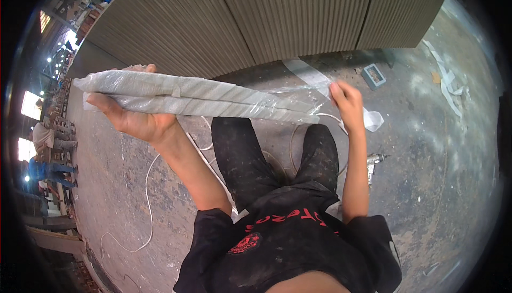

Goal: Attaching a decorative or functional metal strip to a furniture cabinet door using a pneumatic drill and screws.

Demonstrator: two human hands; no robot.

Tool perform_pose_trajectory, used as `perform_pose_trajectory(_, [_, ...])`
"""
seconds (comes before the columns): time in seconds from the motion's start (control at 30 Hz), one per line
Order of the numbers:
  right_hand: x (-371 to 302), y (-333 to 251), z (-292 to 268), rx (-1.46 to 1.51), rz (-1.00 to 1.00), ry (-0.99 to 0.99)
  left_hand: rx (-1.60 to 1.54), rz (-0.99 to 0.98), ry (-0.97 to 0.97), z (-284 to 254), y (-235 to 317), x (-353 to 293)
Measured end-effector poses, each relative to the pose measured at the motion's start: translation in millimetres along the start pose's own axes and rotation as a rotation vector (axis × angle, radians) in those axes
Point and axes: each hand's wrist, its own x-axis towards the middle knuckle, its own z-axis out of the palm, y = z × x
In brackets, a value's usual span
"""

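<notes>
A long bundle (pixel 197 96) wrapped in white foam and clear plastic film lies across in front of me, above my knees. Its left end rests in my left hand (pixel 133 122), whose fingers and thumb wrap around it from below. What the foam covers is hidden. At the bundle's right end, my right hand (pixel 348 102) is closed on a stretch of clear plastic film (pixel 298 91), which runs taut and crinkled from the bundle to the fingers.
A ribbed grey-brown panel unit (pixel 288 15) stands ahead. On the floor at right are a grey-blue box (pixel 373 75), white foam strips (pixel 450 87) and a power tool (pixel 375 160). A pale hose or cable (pixel 151 202) loops at left. Two people (pixel 50 135) are at far left.
</notes>
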Motion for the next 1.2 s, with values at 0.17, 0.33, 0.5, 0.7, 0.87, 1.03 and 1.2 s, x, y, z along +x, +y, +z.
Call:
perform_pose_trajectory(0.17, [55.8, 89.2, 20.6, -0.188, 0.153, -0.393, -0.330, -0.169, 0.007, -1.7, -13.6, 7.0])
perform_pose_trajectory(0.33, [15.3, 156.1, 27.4, -1.173, -0.021, -1.097, -0.402, -0.309, -0.064, -32.4, 36.7, 17.1])
perform_pose_trajectory(0.5, [-51.3, 259.0, -167.6, -1.140, 0.418, -0.935, -0.462, -0.219, -0.020, -17.0, 40.5, 18.4])
perform_pose_trajectory(0.7, [-108.9, 98.8, -220.3, -1.211, 1.096, 0.316, -0.369, -0.047, -0.054, -31.5, 77.4, 12.3])
perform_pose_trajectory(0.87, [-63.3, -44.3, -107.2, -0.499, 0.189, 0.128, -0.225, -0.031, 0.062, 16.2, 12.1, 2.3])
perform_pose_trajectory(1.03, [-41.4, -54.0, 33.0, -0.063, -0.169, -0.583, -0.341, -0.234, 0.023, 42.0, -29.9, -27.3])
perform_pose_trajectory(1.2, [-76.3, -47.8, 79.1, 0.095, 0.029, -0.739, -0.047, -0.388, 0.476, -10.7, -4.0, -53.6])
